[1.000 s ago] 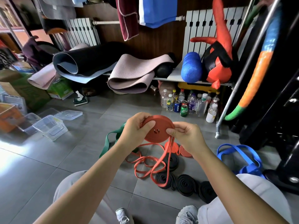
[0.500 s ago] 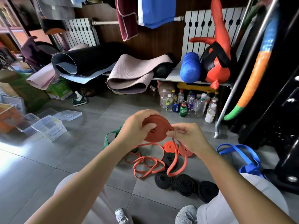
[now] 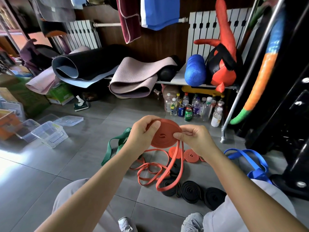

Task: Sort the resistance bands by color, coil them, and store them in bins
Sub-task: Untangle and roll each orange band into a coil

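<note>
- A flat orange-red rubber resistance band, wound into a disc-shaped coil [image 3: 164, 136], is held in mid-air above the grey tiled floor [image 3: 50, 173].
- The left hand [image 3: 142, 133] is closed on the coil's left rim: the fingers are curled behind it and the thumb is laid on its face.
- The right hand [image 3: 195, 139] is closed on the coil's right rim, which is pinched between thumb and fingers.
- The unwound tail [image 3: 168, 171] of the same band is seen hanging as a long loop from the coil's lower right edge; whether it touches the floor cannot be told.
- A thin loose orange band [image 3: 147, 171] is spread in loops on the floor below the hands.
- Two small coiled orange bands [image 3: 191, 155] are laid flat just beyond it.
- Several coiled black bands [image 3: 190, 191] are grouped near the person's right knee.
- A loose green band [image 3: 115, 146] is shown to the left, and a loose blue band [image 3: 247, 158] to the right.
- Clear plastic bins [image 3: 50, 134] are placed well apart, toward the floor's left edge.
</note>
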Action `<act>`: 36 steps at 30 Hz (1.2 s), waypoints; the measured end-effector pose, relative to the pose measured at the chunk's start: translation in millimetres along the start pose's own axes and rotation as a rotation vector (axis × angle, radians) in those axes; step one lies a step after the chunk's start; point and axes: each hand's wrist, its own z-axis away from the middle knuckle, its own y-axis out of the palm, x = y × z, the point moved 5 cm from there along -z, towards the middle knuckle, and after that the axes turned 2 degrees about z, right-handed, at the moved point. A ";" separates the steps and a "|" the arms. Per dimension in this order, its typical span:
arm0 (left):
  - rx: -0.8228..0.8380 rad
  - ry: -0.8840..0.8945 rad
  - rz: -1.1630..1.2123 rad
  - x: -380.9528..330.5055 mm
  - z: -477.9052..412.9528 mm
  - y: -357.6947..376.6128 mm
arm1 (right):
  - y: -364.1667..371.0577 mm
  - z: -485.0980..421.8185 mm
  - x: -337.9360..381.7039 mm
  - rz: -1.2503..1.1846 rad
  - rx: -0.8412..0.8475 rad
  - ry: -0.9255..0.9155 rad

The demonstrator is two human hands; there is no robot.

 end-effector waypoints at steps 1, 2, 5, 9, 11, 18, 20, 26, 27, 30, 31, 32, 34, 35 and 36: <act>-0.006 -0.003 -0.012 -0.3 -0.8 -0.1 | 0.1 -0.3 0.7 0.003 -0.001 -0.002; -0.002 -0.008 -0.031 -0.3 -1.5 -0.1 | 0.5 -0.6 1.5 0.002 -0.003 -0.001; 0.041 0.024 -0.154 -5.0 -0.7 -1.8 | 0.8 -2.0 1.9 0.004 0.014 0.023; 0.278 0.336 -0.552 -20.3 3.5 9.9 | 3.5 -4.6 4.1 0.080 0.077 0.029; 0.362 0.328 -0.596 -19.0 2.8 16.2 | 4.6 -4.5 8.0 0.090 0.088 0.006; 0.199 0.217 -0.278 -4.3 -2.1 6.9 | -9.3 4.4 -2.9 -0.046 -0.011 0.057; 0.152 0.181 -0.170 -3.4 -1.3 5.9 | -10.3 7.0 -5.8 -0.065 -0.027 0.058; 0.003 0.096 0.127 -2.0 6.5 12.6 | -7.7 7.9 -6.4 -0.124 -0.086 0.057; -0.001 0.088 0.131 -1.7 7.7 13.9 | -8.9 7.5 -5.9 -0.125 -0.092 0.062; 0.038 0.105 -0.050 -2.8 6.9 13.8 | -11.1 6.2 -2.1 -0.088 -0.054 0.063; 0.055 0.138 -0.180 -4.1 5.7 12.6 | -11.5 5.7 -0.2 -0.064 -0.031 0.061; 0.085 0.188 -0.314 -6.0 4.4 12.4 | -11.4 4.8 1.8 -0.041 -0.007 0.061; 0.204 0.320 -0.525 -9.4 3.5 17.4 | -10.0 2.9 6.8 0.025 0.038 0.055; 0.273 0.367 -0.588 -10.3 3.9 21.3 | -9.4 1.9 9.4 0.065 0.051 0.044; 0.318 0.391 -0.615 -10.9 4.0 24.1 | -9.2 1.0 12.0 0.097 0.054 0.032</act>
